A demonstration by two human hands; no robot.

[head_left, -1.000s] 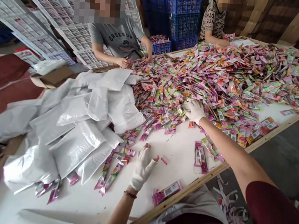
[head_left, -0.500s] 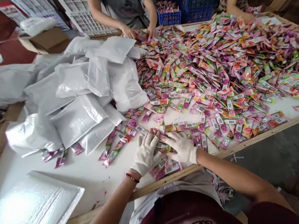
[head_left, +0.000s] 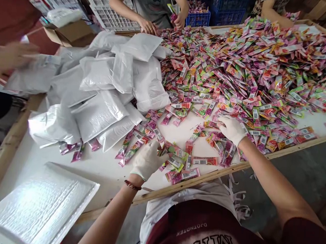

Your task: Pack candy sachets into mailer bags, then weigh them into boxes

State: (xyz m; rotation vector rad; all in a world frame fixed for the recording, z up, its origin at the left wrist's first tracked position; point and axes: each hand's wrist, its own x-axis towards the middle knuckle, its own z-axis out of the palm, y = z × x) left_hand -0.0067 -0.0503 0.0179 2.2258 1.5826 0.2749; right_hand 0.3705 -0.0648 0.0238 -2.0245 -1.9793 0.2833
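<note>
Both of my hands wear white gloves with bare fingertips. My left hand (head_left: 147,159) rests low over the white table (head_left: 113,176), its fingers apart and curved at the edge of a small group of colourful stick packets (head_left: 177,161). Out to the right, my right hand (head_left: 232,130) lies with fingers stretched over other packets (head_left: 219,145) at the near edge of the big heap (head_left: 253,65). Neither hand visibly grips a packet. A red packet (head_left: 204,160) lies between the hands, close to the wooden table rim (head_left: 201,178).
Filled white mailer bags (head_left: 100,111) are piled left of the heap. A silvery bubble mailer (head_left: 44,203) lies at the near left. Across the table a co-worker's hands (head_left: 179,20) handle packets; another person's hand (head_left: 16,56) is at far left. Blue crates (head_left: 198,19) stand behind.
My hands have moved apart: the right reaches outward to the right, the left shifts slightly left. Packets between them are spread out. Another person's hand has appeared at far left.
</note>
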